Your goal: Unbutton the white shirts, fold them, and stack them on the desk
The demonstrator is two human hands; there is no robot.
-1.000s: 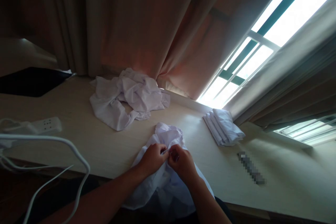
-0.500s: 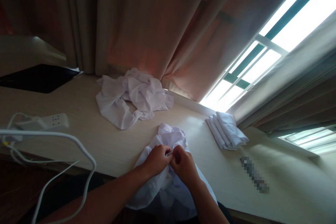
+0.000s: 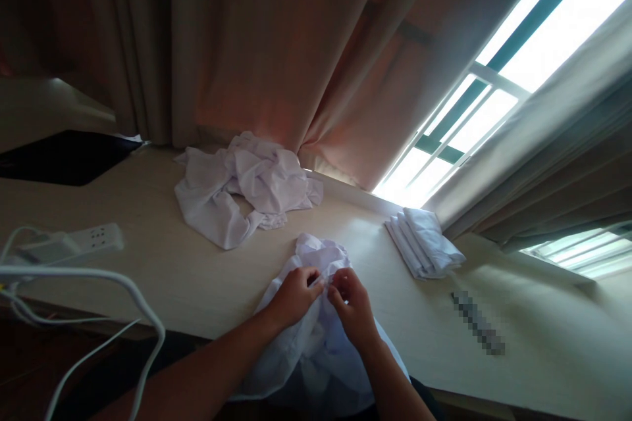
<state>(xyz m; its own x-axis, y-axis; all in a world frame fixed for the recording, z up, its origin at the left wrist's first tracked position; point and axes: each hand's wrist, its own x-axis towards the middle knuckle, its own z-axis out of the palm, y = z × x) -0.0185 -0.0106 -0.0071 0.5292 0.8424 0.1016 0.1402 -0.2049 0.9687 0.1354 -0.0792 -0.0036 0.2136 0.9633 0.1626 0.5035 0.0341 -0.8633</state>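
A white cloth garment (image 3: 316,342) hangs over the table's front edge and onto my lap, its bunched top lying on the table. My left hand (image 3: 297,293) pinches the fabric near the bunched part. Close beside it on the right, my right hand (image 3: 349,299) has its fingers curled around the same fabric, thumb and fingertips at the cloth. The small detail between the fingertips is too small to make out.
Behind lies a crumpled white cloth (image 3: 266,177). Folded white cloths (image 3: 425,243) and a blurred-out long object (image 3: 478,323) are at right. A power strip (image 3: 93,241), white cables (image 3: 143,306) and a black flat object (image 3: 69,156) sit at left.
My right hand has shifted slightly away from my left, and its fingers are looser. The whole view has moved a little.
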